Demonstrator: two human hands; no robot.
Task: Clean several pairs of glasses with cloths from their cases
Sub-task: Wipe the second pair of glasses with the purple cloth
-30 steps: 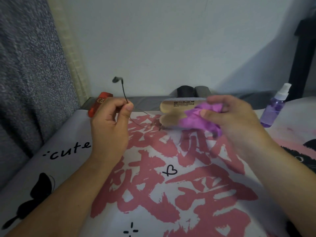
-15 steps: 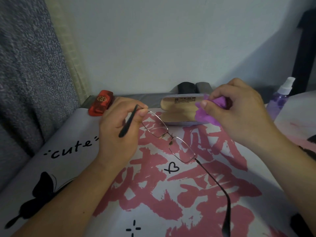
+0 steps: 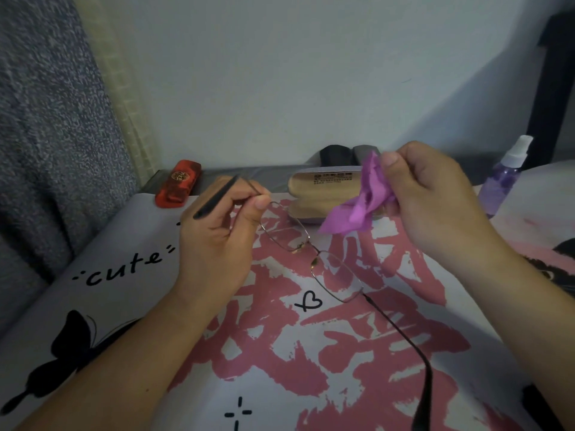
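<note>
Both hands [image 3: 217, 225] [image 3: 426, 194] unchanged; cloth [image 3: 361, 200] lifted slightly.

Dim throughout, with a cool bluish cast and fine grain. Lit softly from the upper left, going by the broad diagonal shadow across the pale plaster wall [image 3: 311, 73] at right. Bowed by wide-angle distortion along the grey speckled curtain [image 3: 46, 135] at the left edge. Slightly soft on the thin wire-rimmed glasses [image 3: 311, 256]; free of glare.
</note>
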